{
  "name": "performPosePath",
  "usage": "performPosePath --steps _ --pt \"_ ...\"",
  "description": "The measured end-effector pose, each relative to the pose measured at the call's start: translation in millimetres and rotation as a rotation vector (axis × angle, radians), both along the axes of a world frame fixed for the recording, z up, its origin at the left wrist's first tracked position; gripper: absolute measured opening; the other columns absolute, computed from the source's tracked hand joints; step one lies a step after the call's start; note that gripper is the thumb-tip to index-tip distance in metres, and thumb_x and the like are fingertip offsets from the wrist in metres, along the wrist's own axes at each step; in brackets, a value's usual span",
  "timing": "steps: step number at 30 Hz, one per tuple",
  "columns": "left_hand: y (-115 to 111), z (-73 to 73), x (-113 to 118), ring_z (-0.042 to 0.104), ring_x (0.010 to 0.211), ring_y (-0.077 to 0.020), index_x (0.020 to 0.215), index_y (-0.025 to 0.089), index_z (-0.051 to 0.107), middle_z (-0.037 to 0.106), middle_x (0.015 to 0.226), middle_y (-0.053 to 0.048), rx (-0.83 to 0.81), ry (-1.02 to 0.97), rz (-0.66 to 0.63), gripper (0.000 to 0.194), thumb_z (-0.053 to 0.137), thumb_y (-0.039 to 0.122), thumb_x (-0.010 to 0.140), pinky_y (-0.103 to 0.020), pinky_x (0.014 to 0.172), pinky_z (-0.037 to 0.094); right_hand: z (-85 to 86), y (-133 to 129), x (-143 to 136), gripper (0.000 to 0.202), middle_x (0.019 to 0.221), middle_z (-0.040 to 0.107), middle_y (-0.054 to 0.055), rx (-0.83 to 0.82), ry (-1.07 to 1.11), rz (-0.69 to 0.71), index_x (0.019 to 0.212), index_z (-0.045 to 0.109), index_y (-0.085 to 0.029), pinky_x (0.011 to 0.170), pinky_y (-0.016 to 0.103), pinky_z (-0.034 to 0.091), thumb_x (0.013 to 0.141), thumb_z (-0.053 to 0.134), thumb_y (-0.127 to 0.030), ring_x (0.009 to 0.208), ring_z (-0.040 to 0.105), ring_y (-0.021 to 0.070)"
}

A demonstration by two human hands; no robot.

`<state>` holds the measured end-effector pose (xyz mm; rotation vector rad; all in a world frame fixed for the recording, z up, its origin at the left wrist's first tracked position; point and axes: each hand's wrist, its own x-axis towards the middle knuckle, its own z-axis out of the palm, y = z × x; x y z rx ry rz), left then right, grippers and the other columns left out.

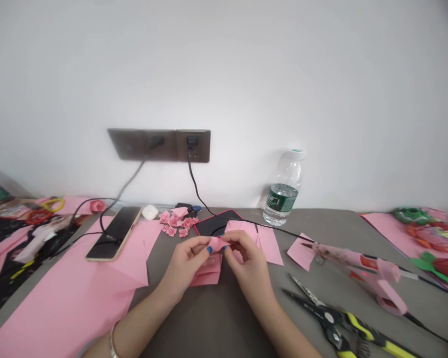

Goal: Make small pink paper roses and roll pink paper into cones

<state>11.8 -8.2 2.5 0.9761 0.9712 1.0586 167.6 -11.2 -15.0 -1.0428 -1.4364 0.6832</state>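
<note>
Between my two hands, at the middle of the table, is a small piece of pink paper (217, 244). My left hand (191, 258) pinches its left side between thumb and fingers. On its right side, the thumb and fingertips of my right hand (245, 256) are closed on the same piece. Just below lie folded pink paper pieces (207, 274), partly covered by my left hand. Cut pink sheets (271, 244) lie behind my right hand. Several small pink paper flowers (177, 222) are grouped behind my left hand.
A phone (115, 233) rests on large pink sheets (70, 298) at left. Open scissors (326, 315) and a pink glue gun (373, 273) with its cord lie at right. A water bottle (283, 191) stands by the wall. Black cables (194, 181) hang from the wall socket (193, 145).
</note>
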Motion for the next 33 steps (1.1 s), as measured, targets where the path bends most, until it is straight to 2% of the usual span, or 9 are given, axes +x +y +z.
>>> performPosePath --steps 4,12,17,20,24,28,33 --pt "-2 0.7 1 0.072 0.096 -0.0231 0.108 0.018 0.075 0.077 0.102 -0.009 -0.031 -0.038 -0.038 0.043 0.083 0.042 0.073 -0.032 0.088 0.058 3.4 -1 0 0.018 0.085 0.064 0.003 0.073 -0.147 -0.028 0.087 0.062 -0.022 0.065 0.027 0.049 0.084 0.052 -0.007 0.074 0.061 0.0170" --pt "-2 3.2 2 0.073 0.088 -0.0221 0.103 0.015 0.077 0.077 0.090 -0.008 -0.085 -0.057 -0.060 0.042 0.085 0.040 0.070 -0.035 0.089 0.058 6.8 -4 4 0.017 0.088 0.069 0.006 0.209 -0.441 -0.070 0.089 0.064 -0.025 0.072 0.035 0.050 0.091 0.054 -0.012 0.084 0.063 0.0236" --pt "0 5.1 3 0.072 0.081 -0.0161 0.095 0.015 0.079 0.077 0.089 -0.007 -0.126 -0.173 0.043 0.041 0.091 0.037 0.062 -0.024 0.079 0.059 4.2 -1 5 0.019 0.098 0.071 0.008 0.272 -0.504 -0.055 0.101 0.068 -0.025 0.075 0.039 0.052 0.094 0.054 -0.015 0.089 0.065 0.0248" --pt "3 5.8 3 0.071 0.077 -0.0144 0.092 0.015 0.079 0.077 0.085 -0.006 -0.134 -0.217 0.086 0.042 0.092 0.037 0.058 -0.021 0.074 0.058 3.6 0 6 0.022 0.103 0.071 0.009 0.293 -0.496 -0.027 0.106 0.069 -0.025 0.078 0.040 0.052 0.094 0.054 -0.014 0.093 0.065 0.0249" --pt "5 3.8 2 0.070 0.076 -0.0139 0.089 0.015 0.078 0.076 0.082 -0.005 -0.105 -0.240 0.115 0.038 0.092 0.032 0.059 -0.022 0.075 0.057 4.5 -1 6 0.029 0.106 0.070 0.009 0.296 -0.447 0.007 0.111 0.070 -0.028 0.079 0.041 0.052 0.092 0.056 -0.011 0.094 0.064 0.0241" --pt "5 3.1 0 0.070 0.077 -0.0145 0.086 0.015 0.076 0.076 0.082 -0.005 -0.089 -0.211 0.138 0.036 0.092 0.031 0.059 -0.023 0.075 0.056 6.9 -3 2 0.032 0.111 0.067 0.008 0.205 -0.237 0.093 0.105 0.072 -0.029 0.082 0.038 0.053 0.091 0.050 -0.010 0.097 0.064 0.0219" --pt "5 2.4 0 0.069 0.078 -0.0148 0.080 0.016 0.071 0.075 0.079 -0.003 -0.044 -0.146 0.101 0.029 0.089 0.033 0.065 -0.024 0.078 0.054 11.5 -4 0 0.017 0.094 0.069 0.006 0.066 -0.013 0.079 0.102 0.066 -0.024 0.070 0.031 0.050 0.092 0.054 -0.020 0.084 0.064 0.0202"
